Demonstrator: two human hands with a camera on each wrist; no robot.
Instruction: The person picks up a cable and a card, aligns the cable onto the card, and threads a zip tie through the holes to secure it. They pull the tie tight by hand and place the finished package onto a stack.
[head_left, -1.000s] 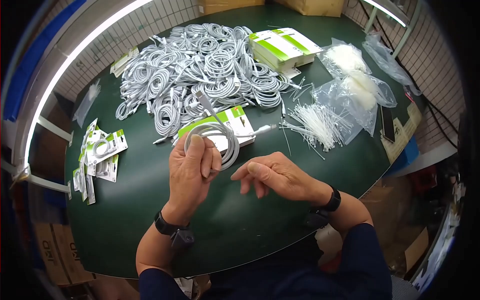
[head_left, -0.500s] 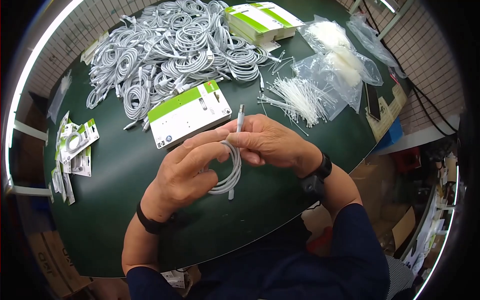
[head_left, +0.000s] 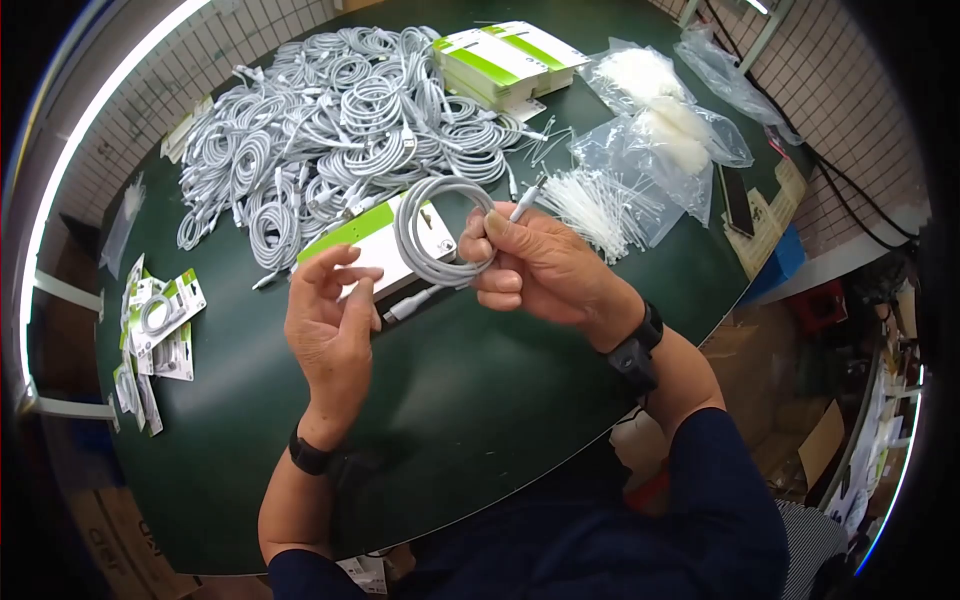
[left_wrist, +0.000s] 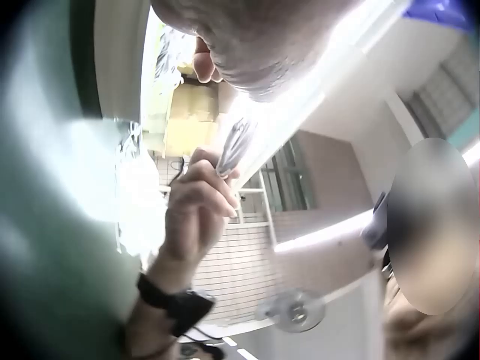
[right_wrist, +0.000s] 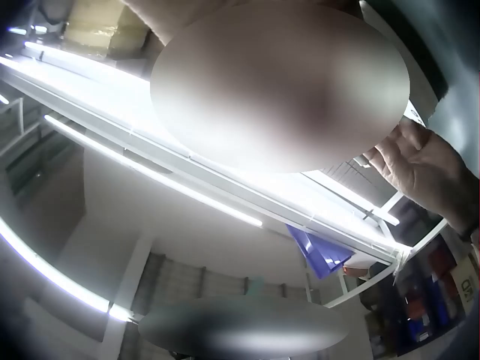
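In the head view a coiled grey cable [head_left: 412,243] hangs from the right hand [head_left: 545,262], whose thumb and fingers pinch the coil at its right side. One plug end [head_left: 524,200] sticks up beyond that thumb, and another plug [head_left: 408,305] points down to the left. The left hand [head_left: 335,325] stands just left of the coil, fingers loosely bent and apart from it, holding nothing. Behind the coil lies a white and green package card stack [head_left: 378,235]. The left wrist view shows the right hand [left_wrist: 196,206] gripping the coil [left_wrist: 236,144].
A large heap of coiled cables [head_left: 330,120] covers the back left, beside stacked card packs [head_left: 500,65]. White ties [head_left: 605,215] and plastic bags [head_left: 665,135] lie at the right, near a phone [head_left: 737,200]. Packed cables [head_left: 160,315] lie at the left.
The hands have moved apart after being together at the coil half a second ago. The coil, earlier in the left hand, is now raised in the right hand, and the left hand has let go.
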